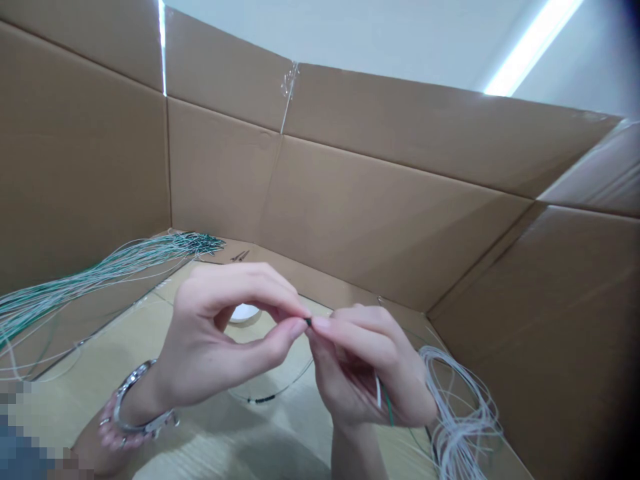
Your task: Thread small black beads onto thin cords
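My left hand (pixel 233 327) and my right hand (pixel 373 363) meet fingertip to fingertip at the middle. Thumb and forefinger of each pinch a small dark piece (pixel 308 322), too small to make out fully. A white and a green wire (pixel 387 403) come out below my right hand's curled fingers. From near the right fingers a thin wire curves down to the left, carrying a row of small black beads or rings (pixel 263 400) above the table. Partly hidden behind my left hand stands a white round dish (pixel 245 313).
Cardboard walls (pixel 350 187) surround the pale table (pixel 165 453). At the left lies a long bundle of green and white wires (pixel 115 267) with dark ends. Tweezers or a similar pointed tool (pixel 241 256) lie at the back. Coiled white wires (pixel 463 413) are at the right.
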Demonstrator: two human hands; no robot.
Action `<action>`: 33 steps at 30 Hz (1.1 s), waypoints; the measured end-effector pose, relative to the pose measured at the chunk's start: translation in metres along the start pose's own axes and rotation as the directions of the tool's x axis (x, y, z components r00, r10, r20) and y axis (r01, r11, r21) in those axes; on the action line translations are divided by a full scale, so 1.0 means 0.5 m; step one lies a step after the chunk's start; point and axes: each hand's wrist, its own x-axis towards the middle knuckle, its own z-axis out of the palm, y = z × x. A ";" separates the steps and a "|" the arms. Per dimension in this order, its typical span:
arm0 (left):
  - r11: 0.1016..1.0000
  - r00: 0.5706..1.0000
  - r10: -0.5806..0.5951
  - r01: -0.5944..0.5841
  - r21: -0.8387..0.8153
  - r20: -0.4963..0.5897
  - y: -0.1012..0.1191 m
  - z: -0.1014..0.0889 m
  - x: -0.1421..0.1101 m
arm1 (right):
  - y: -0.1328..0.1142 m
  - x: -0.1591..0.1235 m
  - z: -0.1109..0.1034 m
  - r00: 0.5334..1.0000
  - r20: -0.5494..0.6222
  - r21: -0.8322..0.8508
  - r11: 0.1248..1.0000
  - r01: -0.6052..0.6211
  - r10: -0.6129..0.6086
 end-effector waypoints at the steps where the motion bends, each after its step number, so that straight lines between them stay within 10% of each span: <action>1: 1.000 1.000 0.002 -0.002 0.003 0.001 0.000 -0.001 0.000 | 0.000 0.001 -0.001 1.000 0.004 -0.002 1.000 0.007 -0.007; 33: 0.988 0.994 -0.098 0.091 -0.123 -0.051 -0.001 0.004 -0.002 | -0.002 -0.005 0.003 0.999 -0.034 -0.001 1.000 -0.019 0.019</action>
